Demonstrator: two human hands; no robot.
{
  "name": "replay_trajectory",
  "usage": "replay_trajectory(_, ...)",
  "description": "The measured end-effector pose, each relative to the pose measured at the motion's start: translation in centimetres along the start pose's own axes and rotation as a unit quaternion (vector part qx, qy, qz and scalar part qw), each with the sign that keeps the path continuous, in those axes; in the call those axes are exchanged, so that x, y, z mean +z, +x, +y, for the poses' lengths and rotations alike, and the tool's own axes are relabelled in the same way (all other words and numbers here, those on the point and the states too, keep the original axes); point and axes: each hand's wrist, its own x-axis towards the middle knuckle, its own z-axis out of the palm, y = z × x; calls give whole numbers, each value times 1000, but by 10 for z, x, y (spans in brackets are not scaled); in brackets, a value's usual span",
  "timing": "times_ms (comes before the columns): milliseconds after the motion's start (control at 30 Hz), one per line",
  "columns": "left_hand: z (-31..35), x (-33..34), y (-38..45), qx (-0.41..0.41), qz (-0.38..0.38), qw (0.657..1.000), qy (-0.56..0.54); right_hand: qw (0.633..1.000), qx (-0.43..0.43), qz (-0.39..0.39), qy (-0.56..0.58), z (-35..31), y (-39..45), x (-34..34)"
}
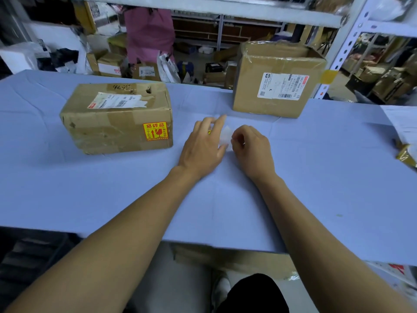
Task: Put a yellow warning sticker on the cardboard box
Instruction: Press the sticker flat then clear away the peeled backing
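Cardboard box (stickered) sits on blue table, shelving behind.

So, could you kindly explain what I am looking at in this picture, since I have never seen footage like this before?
There is no machine here: a person wears a camera on the head, so the single picture looks forward and down along both bare arms. The left hand and right hand meet over a pale blue table, working a whitish sheet, probably sticker backing; a speck of yellow shows beside the left fingers. To the left lies a cardboard box already bearing a yellow warning sticker. Further back on the right stands a second box with only a white shipping label. Cluttered storage shelves fill the background.
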Motion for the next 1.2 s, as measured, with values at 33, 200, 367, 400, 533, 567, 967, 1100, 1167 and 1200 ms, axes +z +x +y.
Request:
replay_trajectory(33,2,-2,-5,10,-22,999,-21,1000,-5,-12,12,-5,-7,-3)
replay_trajectory(200,14,-14,-32,17,-46,995,-89,999,-11,-44,18,-23,-33,-16)
replay_trajectory(367,24,-26,-53,-31,-76,990,-112,998,25,-51,-37,-34,-49,-22)
replay_trajectory(400,27,-28,-56,-31,-81,990,-112,997,27,-52,-43,-36,-51,-23)
replay_trajectory(533,29,-32,-60,-39,-80,991,-104,997,23,-60,-35,-43,-59,-28)
replay_trajectory(567,29,-33,-60,-45,-76,991,-103,997,19,-66,-28,-44,-61,-29)
replay_trajectory(967,29,-42,-65,-121,-84,960,-238,993,80,-80,-35,-45,-64,-30)
replay_trajectory(1100,31,-42,-67,-133,-73,957,-248,993,81,-84,-19,-44,-64,-32)
replay_trajectory(1167,30,-40,-65,-138,-50,961,-236,994,60,-96,7,-45,-65,-33)
replay_trajectory(1200,30,-39,-64,-140,-41,961,-234,993,51,-102,20,-45,-66,-34)
